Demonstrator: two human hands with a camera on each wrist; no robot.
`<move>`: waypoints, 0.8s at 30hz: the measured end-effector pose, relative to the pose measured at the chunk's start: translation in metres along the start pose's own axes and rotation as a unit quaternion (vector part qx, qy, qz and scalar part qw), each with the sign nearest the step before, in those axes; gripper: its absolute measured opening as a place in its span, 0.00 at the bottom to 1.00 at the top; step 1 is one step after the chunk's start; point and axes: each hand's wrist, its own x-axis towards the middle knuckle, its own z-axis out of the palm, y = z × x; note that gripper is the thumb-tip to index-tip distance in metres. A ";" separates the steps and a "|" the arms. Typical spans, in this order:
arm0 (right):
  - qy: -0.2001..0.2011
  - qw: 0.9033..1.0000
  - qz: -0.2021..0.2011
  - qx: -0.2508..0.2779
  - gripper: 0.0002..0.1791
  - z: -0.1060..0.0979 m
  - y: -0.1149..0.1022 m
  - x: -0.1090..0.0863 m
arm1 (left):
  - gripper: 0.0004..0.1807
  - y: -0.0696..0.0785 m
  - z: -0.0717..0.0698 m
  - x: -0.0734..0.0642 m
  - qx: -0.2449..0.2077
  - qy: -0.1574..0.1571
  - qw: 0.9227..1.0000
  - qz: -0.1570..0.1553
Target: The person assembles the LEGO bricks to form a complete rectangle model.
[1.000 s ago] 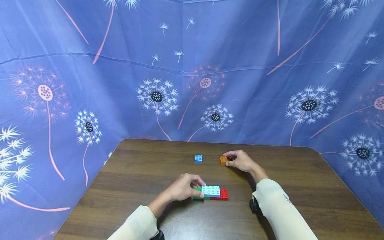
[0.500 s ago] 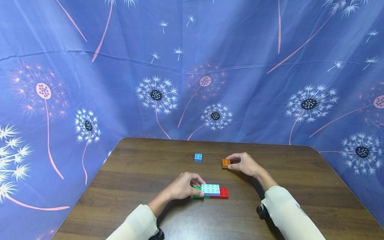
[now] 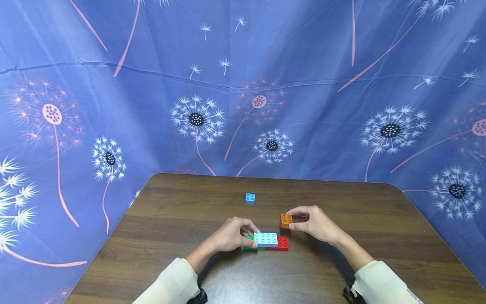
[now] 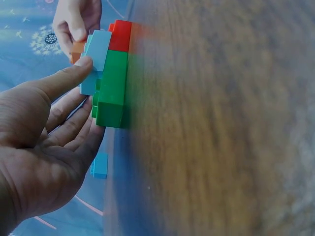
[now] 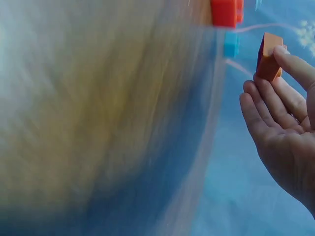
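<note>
A light blue eight-stud toy brick (image 3: 265, 239) sits across a green brick (image 4: 111, 88) and a red brick (image 3: 282, 243), which lie end to end on the table. My left hand (image 3: 232, 236) pinches the left end of this light blue brick, thumb in front and fingers behind. An orange four-stud brick (image 3: 286, 220) is between the thumb and fingers of my right hand (image 3: 317, 223), raised off the table behind the red brick. The right wrist view shows the orange brick (image 5: 268, 58) tilted, its underside partly visible.
A small blue four-stud brick (image 3: 249, 198) stands by itself toward the back of the brown wooden table (image 3: 182, 207). Behind the table's far edge hangs a blue cloth (image 3: 319, 126) printed with dandelions.
My right hand has lifted the orange brick and brought it toward me, closer to the joined bricks. My left hand stays on the light blue brick.
</note>
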 end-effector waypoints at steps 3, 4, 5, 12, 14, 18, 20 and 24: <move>-0.014 1.000 -0.003 0.017 0.22 0.005 -0.006 -0.009 | 0.15 0.000 0.001 0.001 0.001 0.000 1.000 0.000; -0.019 1.000 -0.004 0.020 0.22 0.007 -0.007 -0.012 | 0.15 0.000 0.001 0.001 0.001 0.000 1.000 0.000; -0.024 0.999 -0.004 0.022 0.22 0.009 -0.007 -0.014 | 0.15 0.000 0.001 0.001 -0.001 0.000 1.000 0.000; -0.047 0.999 0.000 0.005 0.20 0.021 -0.005 -0.024 | 0.15 0.000 0.001 0.002 -0.007 -0.004 1.000 -0.001; -0.045 0.999 -0.003 0.003 0.20 0.023 -0.005 -0.024 | 0.15 0.000 0.001 0.002 -0.005 -0.004 1.000 -0.001; -0.040 0.999 -0.012 0.002 0.19 0.026 -0.006 -0.023 | 0.15 -0.001 0.000 0.002 0.003 -0.002 1.000 0.000; -0.039 0.999 -0.011 0.002 0.19 0.027 -0.007 -0.022 | 0.15 0.000 -0.001 0.001 0.005 -0.001 1.000 -0.001; -0.039 0.999 -0.012 0.007 0.18 0.028 -0.007 -0.021 | 0.15 0.000 -0.001 0.001 0.006 0.000 1.000 -0.003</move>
